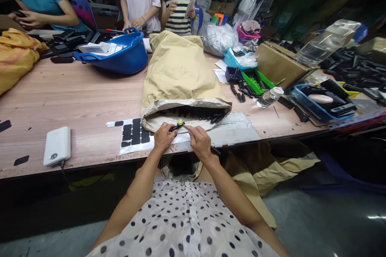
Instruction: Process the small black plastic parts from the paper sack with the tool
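Both of my hands meet at the table's front edge, before the mouth of a tan woven sack point(182, 68). My left hand point(163, 137) pinches one end of a small black part point(175, 127) whose exact kind I cannot make out. A small yellow-green round spot point(180, 122) shows at its upper side. My right hand point(199, 140) has its fingers closed at the other end, around something thin and dark, too small to name. Inside the sack's opening lie several black pieces point(215, 118). Left of my hands lies a white sheet with black rounded stickers point(136, 131).
A white power bank point(57, 145) with a cable lies at left. Behind it stands a blue basin point(120, 54) holding white boxes. To the right are a green tray point(256, 81), a small bottle point(269, 97) and a blue tray point(324, 104). Three people are across the table.
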Demonstrator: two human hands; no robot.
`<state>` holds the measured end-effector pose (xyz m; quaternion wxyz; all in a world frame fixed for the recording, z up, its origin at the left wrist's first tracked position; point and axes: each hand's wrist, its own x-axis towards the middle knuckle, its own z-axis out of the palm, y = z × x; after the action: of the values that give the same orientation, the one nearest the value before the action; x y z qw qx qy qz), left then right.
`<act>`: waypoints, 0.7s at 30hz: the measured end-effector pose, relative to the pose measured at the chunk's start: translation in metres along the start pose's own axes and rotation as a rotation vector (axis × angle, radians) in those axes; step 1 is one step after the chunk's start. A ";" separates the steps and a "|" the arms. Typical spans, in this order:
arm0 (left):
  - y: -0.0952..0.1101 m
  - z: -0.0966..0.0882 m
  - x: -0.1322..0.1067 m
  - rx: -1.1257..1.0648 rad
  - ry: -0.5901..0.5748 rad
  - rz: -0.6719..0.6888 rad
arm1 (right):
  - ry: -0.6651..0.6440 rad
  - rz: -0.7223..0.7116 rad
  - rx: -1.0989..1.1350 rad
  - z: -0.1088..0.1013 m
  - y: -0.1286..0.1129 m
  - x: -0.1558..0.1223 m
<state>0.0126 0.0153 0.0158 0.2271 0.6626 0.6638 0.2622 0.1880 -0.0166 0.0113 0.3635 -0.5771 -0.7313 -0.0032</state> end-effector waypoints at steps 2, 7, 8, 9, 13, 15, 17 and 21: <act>0.000 0.000 0.000 0.000 -0.010 -0.009 | 0.029 0.012 0.005 -0.003 0.002 0.003; 0.000 0.001 0.000 0.003 0.004 0.000 | -0.014 0.013 0.017 -0.003 0.004 0.003; 0.000 0.001 0.000 0.005 0.008 0.003 | -0.024 0.015 0.021 -0.003 0.005 0.002; 0.000 0.002 0.000 0.008 0.014 0.006 | -0.026 0.022 0.024 -0.002 0.006 0.002; 0.003 0.003 -0.001 0.024 0.043 0.012 | 0.023 0.081 0.011 -0.001 0.016 0.008; 0.004 0.003 -0.002 0.027 0.056 0.003 | 0.040 0.110 -0.009 -0.001 0.023 0.012; 0.005 0.003 -0.002 0.027 0.061 -0.004 | 0.039 0.128 -0.033 0.000 0.031 0.014; 0.005 0.003 -0.002 0.022 0.052 0.001 | 0.026 0.123 -0.101 0.007 0.040 0.010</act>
<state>0.0183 0.0130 0.0169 0.2021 0.6582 0.6722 0.2721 0.2176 0.0085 -0.0048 0.3430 -0.6383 -0.6886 -0.0251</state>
